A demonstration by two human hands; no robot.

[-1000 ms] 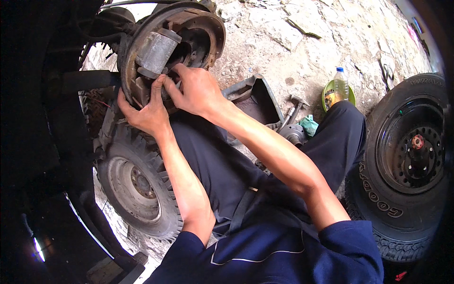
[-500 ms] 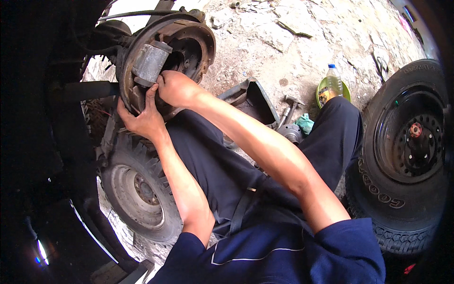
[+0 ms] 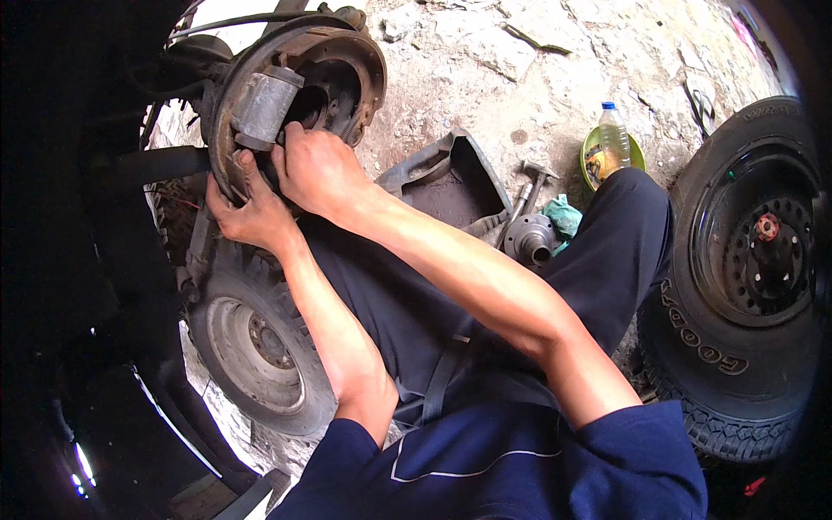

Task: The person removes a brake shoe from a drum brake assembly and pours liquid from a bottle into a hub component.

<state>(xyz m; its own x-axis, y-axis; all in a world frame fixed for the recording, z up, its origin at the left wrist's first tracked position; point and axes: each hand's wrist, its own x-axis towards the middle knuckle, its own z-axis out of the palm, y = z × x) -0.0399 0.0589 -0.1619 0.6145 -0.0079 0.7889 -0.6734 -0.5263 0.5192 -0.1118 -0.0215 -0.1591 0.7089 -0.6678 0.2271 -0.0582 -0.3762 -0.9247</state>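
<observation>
A rusty drum brake assembly (image 3: 371, 74) stands at the upper left, its curved shoe lining the rim. Fixed on its near side is a grey metal cylinder (image 3: 266, 107) with darker ends. My left hand (image 3: 256, 212) grips the lower edge of the brake's backing plate, thumb raised just under the cylinder's lower end. Right beside it, my right hand (image 3: 321, 173) is closed, fingers curled into the lower part of the brake. Whatever those fingertips pinch is hidden behind the hand.
Below the brake leans a worn tyre on a pale rim (image 3: 256, 342). A cut-open dark container (image 3: 494, 186), a hammer (image 3: 537, 184), a flanged metal hub (image 3: 530, 234), a teal rag (image 3: 563, 215) and a green bowl (image 3: 640, 156) with a bottle (image 3: 614, 139) lie ahead. A large wheel (image 3: 711, 347) stands right.
My right hand has turned, and its fingers sit differently inside the brake. The left thumb has shifted at the cylinder's lower end. The whole view has moved slightly.
</observation>
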